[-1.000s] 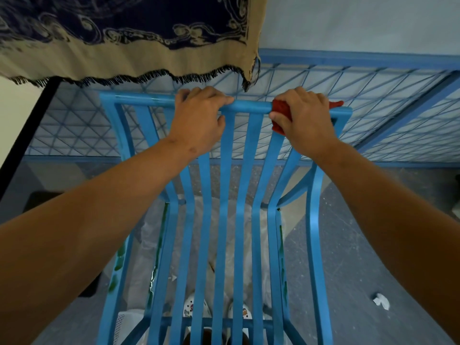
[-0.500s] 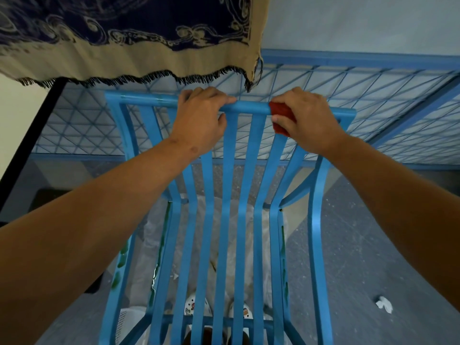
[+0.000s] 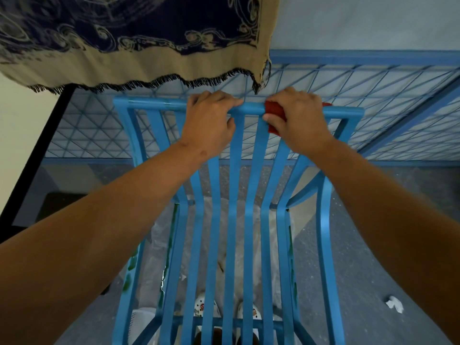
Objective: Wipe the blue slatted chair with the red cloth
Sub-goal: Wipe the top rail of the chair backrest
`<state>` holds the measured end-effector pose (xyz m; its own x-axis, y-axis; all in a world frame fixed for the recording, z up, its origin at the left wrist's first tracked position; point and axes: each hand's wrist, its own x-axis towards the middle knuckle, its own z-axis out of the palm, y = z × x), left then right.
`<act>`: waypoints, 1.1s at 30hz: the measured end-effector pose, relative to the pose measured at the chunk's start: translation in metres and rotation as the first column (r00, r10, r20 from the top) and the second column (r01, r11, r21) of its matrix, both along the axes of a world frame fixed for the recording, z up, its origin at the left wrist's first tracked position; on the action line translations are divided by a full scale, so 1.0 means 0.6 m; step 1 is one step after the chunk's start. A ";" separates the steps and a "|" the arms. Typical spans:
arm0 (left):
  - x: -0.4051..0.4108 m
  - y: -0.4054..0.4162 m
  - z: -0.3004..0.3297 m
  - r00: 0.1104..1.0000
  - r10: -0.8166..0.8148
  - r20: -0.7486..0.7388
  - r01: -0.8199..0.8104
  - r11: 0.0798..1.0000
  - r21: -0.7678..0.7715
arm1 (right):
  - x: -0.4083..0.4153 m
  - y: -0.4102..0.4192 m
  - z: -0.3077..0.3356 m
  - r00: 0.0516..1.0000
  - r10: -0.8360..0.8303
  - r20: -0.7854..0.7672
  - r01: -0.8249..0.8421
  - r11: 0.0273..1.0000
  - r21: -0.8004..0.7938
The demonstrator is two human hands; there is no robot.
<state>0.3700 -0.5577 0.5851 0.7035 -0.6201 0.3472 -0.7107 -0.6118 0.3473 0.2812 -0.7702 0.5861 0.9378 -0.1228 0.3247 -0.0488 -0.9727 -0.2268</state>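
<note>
**Red cloth bunched on the chair's top rail**

The red cloth (image 3: 273, 113) is a soft, crumpled wad pressed against the top rail of the blue slatted chair (image 3: 234, 220), right of the rail's middle. It wraps over the rail, with one fold showing below the rail and a small tip poking out past the knuckles. The right hand (image 3: 298, 120) covers most of it, fingers curled over the rail and thumb tucked beneath, gripping cloth and rail together.

The left hand (image 3: 211, 123) grips the bare rail just left of the cloth, fingers curled over the top; a short stretch of rail separates the hands.

The chair is smooth, glossy painted metal (or so it looks). Its rounded rail runs left to right, and flat narrow slats run from it toward the viewer, pinching inward halfway.

Beyond the rail stands a blue wire grid panel (image 3: 373, 100), and a fringed cream-and-navy woven cloth (image 3: 139, 46) hangs above. A crumpled white scrap (image 3: 394, 304) lies on the speckled grey floor (image 3: 361, 257), right of the chair.
</note>
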 end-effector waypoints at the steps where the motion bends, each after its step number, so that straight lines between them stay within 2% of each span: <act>1: 0.000 0.000 0.001 1.000 -0.003 -0.004 0.003 1.000 0.003 | 0.006 0.018 -0.008 1.000 -0.012 0.028 0.013 0.999 -0.030; 4: 0.003 0.005 0.003 1.000 -0.020 -0.003 0.020 1.000 0.012 | 0.013 0.048 -0.033 0.992 -0.037 0.118 0.048 0.994 -0.098; 9: 0.011 0.010 0.009 0.995 -0.097 -0.017 0.098 0.993 0.061 | -0.018 0.002 -0.027 0.985 0.153 0.086 -0.135 0.974 -0.184; 13: 0.026 0.039 0.024 0.979 -0.197 -0.059 0.201 0.977 0.074 | -0.057 -0.043 -0.030 0.976 0.164 0.142 -0.124 0.959 -0.255; 18: 0.056 0.089 0.029 0.988 -0.148 0.052 0.144 0.987 0.069 | -0.042 -0.022 -0.038 0.960 0.105 0.260 -0.068 0.987 -0.148; 24: 0.095 0.124 0.010 0.997 -0.064 0.047 0.059 0.993 0.107 | 0.020 0.063 -0.048 0.915 0.128 0.382 -0.081 0.987 -0.138; 29: 0.088 0.122 0.004 0.999 -0.032 0.026 0.031 0.999 0.023 | 0.058 0.119 -0.058 0.864 0.160 0.478 -0.108 0.985 -0.135; 33: 0.082 0.127 0.000 0.999 -0.028 0.024 0.028 1.000 -0.006 | 0.050 0.103 -0.059 0.852 0.207 0.481 -0.146 0.976 -0.162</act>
<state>0.4195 -0.4816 0.5850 0.6772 -0.6371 0.3682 -0.7358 -0.5893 0.3336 0.3111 -0.7083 0.5505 0.6537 0.0962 0.7506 0.2140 -0.9749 -0.0614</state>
